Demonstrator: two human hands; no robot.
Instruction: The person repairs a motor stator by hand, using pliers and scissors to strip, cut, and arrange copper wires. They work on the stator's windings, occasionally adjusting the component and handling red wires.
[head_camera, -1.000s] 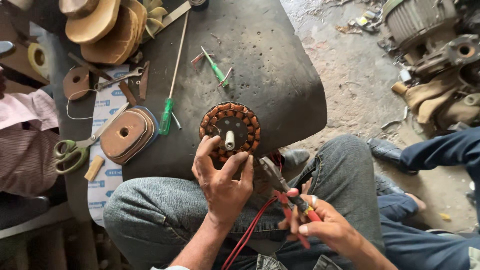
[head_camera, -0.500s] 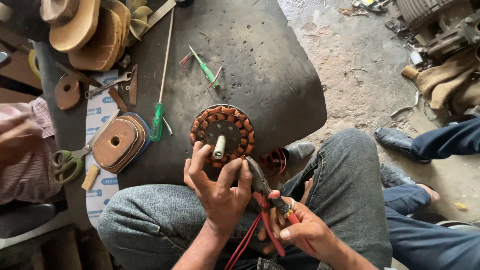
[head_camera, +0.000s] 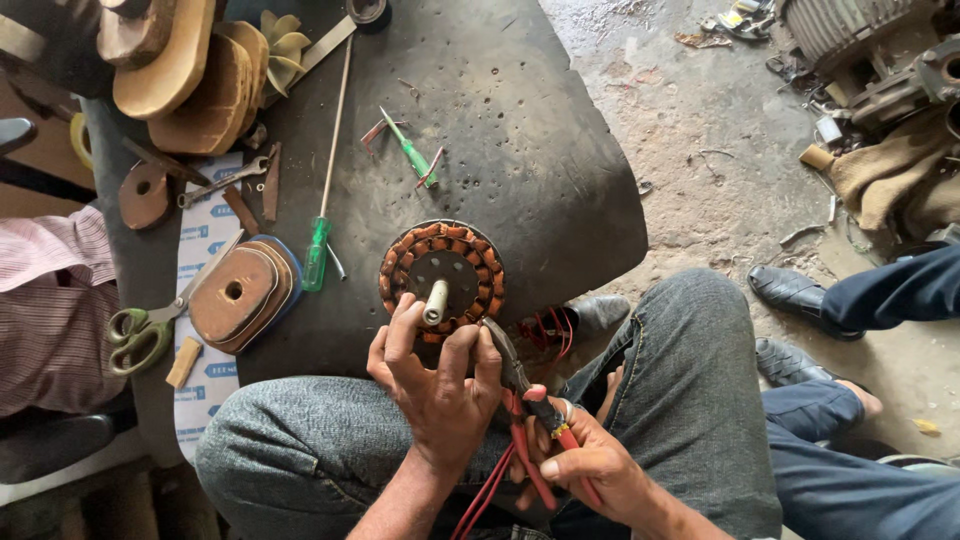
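A round motor stator (head_camera: 442, 272) with copper windings and a pale centre shaft lies on a dark work slab (head_camera: 520, 170) above my knees. My left hand (head_camera: 432, 385) grips the stator's near edge, fingers curled over the coils. My right hand (head_camera: 588, 462) holds red-handled pliers (head_camera: 520, 400), whose jaws reach up to the stator's near right rim beside my left fingers. Red wires (head_camera: 485, 495) hang down between my hands.
On the slab lie a long green-handled screwdriver (head_camera: 320, 240), a small green screwdriver (head_camera: 408, 150), a wrench (head_camera: 222, 182), green-handled scissors (head_camera: 150, 325) and wooden coil formers (head_camera: 240, 292). Another person's legs and black shoes (head_camera: 795, 292) are at right; a person's striped sleeve (head_camera: 50, 300) at left. Motor parts sit top right.
The view has shifted closer. My right hand has brought the pliers up and left, from beside my knee to the stator's near rim. My left hand stays on the stator.
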